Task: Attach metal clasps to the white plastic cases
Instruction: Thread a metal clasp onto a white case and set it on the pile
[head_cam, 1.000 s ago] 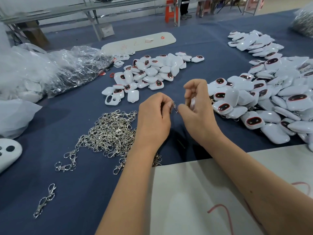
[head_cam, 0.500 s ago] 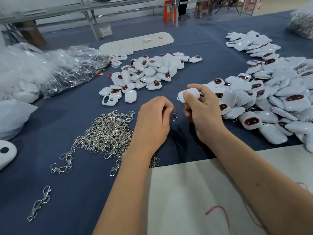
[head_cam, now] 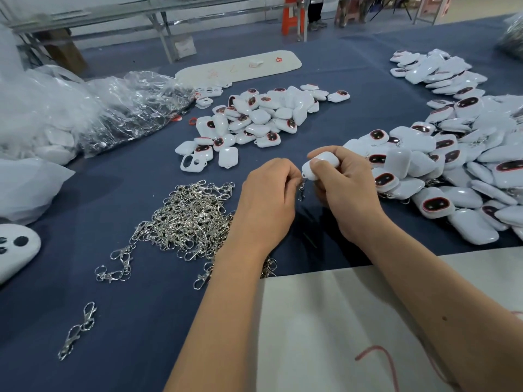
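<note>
A: Risk here? The right hand (head_cam: 343,190) grasps a white case (head_cam: 321,165) at frame centre, and the left hand (head_cam: 268,199) pinches a metal clasp (head_cam: 301,189) touching the case's lower-left corner.

B: A slip, I'd judge. The clasp is small and its contact point partly hidden, so it could miss the loop and drop onto the blue cloth (head_cam: 113,321).

A: Orientation?

B: The clasp hangs roughly vertical. The case's long axis runs upper right to lower left, loop end toward the clasp.

Blue-cloth table (head_cam: 119,321) w/ clasp heap (head_cam: 188,219) at centre, white case piles mid (head_cam: 260,117) & right (head_cam: 458,154), plastic bags (head_cam: 93,114) left, white sheet (head_cam: 325,329) near edge.
</note>
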Demonstrator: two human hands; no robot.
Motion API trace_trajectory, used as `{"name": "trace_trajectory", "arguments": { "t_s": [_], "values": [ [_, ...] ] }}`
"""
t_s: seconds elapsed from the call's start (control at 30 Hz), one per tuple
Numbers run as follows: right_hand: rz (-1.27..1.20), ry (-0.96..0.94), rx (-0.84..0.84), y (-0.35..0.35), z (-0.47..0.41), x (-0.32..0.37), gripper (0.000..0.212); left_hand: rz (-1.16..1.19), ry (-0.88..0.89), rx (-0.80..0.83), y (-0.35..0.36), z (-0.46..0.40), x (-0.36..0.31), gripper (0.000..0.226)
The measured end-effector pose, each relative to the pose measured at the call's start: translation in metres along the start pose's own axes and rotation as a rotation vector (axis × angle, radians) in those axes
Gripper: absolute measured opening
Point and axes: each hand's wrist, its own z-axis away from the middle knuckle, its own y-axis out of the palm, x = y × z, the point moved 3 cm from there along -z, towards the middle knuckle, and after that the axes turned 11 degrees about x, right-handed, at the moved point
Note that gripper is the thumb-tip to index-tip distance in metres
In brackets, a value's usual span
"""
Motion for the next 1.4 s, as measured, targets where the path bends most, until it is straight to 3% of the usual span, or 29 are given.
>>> {"name": "trace_trajectory", "arguments": {
  "t_s": [0.73, 0.8, 1.0, 1.2, 1.4],
  "values": [
    [0.172, 0.100, 0.047, 0.009, -0.001, -0.001, 0.014, -0.142, -0.163, 0.045, 0.007, 0.000, -0.001, 0.014],
    [0.086, 0.115, 0.040, 0.012, 0.002, 0.000, 0.009, -0.131, -0.153, 0.015, 0.007, 0.000, -0.001, 0.014],
    [-0.551, 0.329, 0.079, 0.014, 0.006, 0.008, 0.009, -0.008, -0.005, -0.129, 0.004, 0.000, -0.002, 0.011],
    [-0.734, 0.407, 0.140, 0.016, 0.009, 0.009, 0.011, 0.127, 0.057, -0.179, 0.000, 0.002, -0.001, 0.006],
    [-0.788, 0.415, 0.195, 0.017, 0.009, 0.008, 0.010, 0.223, -0.006, -0.207, -0.002, 0.001, 0.002, 0.014]
  ]
}}
